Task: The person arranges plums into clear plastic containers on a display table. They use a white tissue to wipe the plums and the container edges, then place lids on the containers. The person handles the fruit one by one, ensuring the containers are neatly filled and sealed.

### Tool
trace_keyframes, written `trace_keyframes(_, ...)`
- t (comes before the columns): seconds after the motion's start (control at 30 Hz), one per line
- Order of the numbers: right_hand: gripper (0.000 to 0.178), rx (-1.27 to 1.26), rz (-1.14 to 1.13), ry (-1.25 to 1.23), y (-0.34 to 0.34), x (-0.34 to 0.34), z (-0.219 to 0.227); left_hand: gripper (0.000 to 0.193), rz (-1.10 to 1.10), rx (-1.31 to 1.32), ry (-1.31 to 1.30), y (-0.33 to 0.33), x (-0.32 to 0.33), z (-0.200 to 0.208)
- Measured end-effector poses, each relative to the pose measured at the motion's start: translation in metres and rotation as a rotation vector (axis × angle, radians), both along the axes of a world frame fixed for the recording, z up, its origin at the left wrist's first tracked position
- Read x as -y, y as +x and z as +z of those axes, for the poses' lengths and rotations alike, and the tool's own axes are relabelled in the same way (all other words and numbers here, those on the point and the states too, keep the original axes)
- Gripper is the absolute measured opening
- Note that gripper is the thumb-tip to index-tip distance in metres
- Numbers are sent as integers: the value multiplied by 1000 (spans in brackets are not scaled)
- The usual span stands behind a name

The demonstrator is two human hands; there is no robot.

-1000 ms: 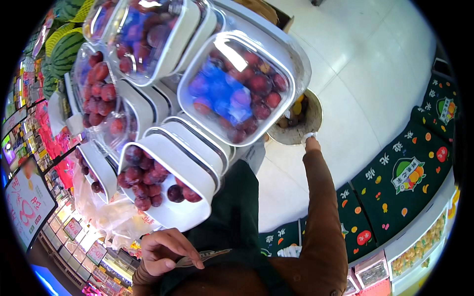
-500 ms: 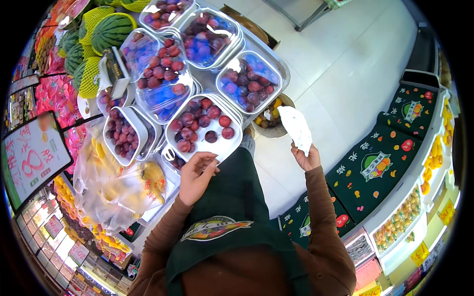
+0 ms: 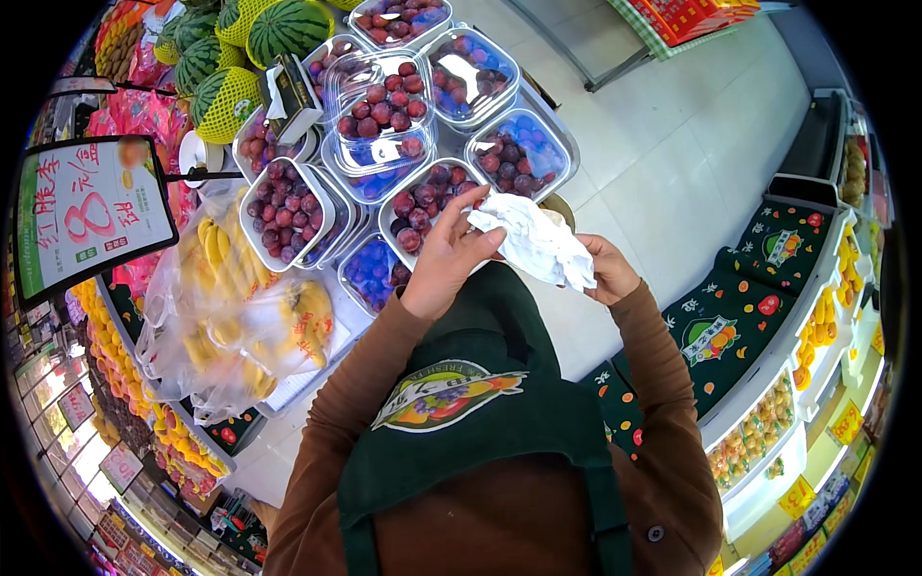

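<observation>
Both hands meet at centre frame: left hand [image 3: 444, 257] and right hand [image 3: 607, 271] each keep a grip clamped on the crumpled white cloth [image 3: 534, 240], above the plum trays [image 3: 432, 206]; wiping looks unstarted.

The white cloth [image 3: 534, 240] hides the right hand's [image 3: 603, 271] fingers and part of a plum tray [image 3: 423, 206].

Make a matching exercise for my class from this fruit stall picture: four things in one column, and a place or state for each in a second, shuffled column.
Things:
1. white cloth
2. bananas
3. watermelons
4. plums

Places or states:
A. in clear plastic boxes
B. inside a clear plastic bag
C. held between both hands
D. at the far end of the stall, some in yellow netting

Pairs: 1-C, 2-B, 3-D, 4-A
</observation>
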State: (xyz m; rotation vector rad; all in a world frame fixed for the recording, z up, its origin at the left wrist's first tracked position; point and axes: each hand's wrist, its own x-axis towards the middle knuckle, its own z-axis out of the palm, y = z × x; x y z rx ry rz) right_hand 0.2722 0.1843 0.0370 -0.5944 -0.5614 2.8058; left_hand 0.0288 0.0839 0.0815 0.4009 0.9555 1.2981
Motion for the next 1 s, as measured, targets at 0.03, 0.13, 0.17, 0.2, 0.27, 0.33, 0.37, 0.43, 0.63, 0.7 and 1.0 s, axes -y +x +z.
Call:
trace_keyframes(0.03,43,-4,17,18,-3,-1,6,61,3,-21,12,-1,-1,4)
trace_keyframes(0.13,42,-27,47,16,-6,0,14,63,1,-56,12,-2,-1,12)
trace_keyframes(0.17,41,-23,50,17,-5,0,16,63,-6,-63,9,-2,-2,13)
trace_keyframes(0.2,41,-4,53,32,-4,1,17,59,4,-70,13,0,-2,12)
trace_keyframes(0.27,41,36,53,62,1,1,19,58,-29,-76,14,2,-3,6)
trace_keyframes(0.33,40,59,39,62,7,2,19,55,-50,-80,6,6,-4,7)
trace_keyframes(0.37,40,71,31,63,11,3,18,54,-56,-97,-10,8,-5,4)
trace_keyframes(0.43,39,59,-5,45,21,4,11,52,-69,-129,-44,12,-5,-4)
trace_keyframes(0.63,35,438,-151,257,83,2,-65,37,50,-480,-62,11,6,-27)
trace_keyframes(0.7,36,765,-57,552,105,-1,-138,34,155,-588,-77,1,22,-34)
trace_keyframes(1.0,28,1579,1039,1069,144,72,-507,26,310,-1038,-21,-12,53,-66)
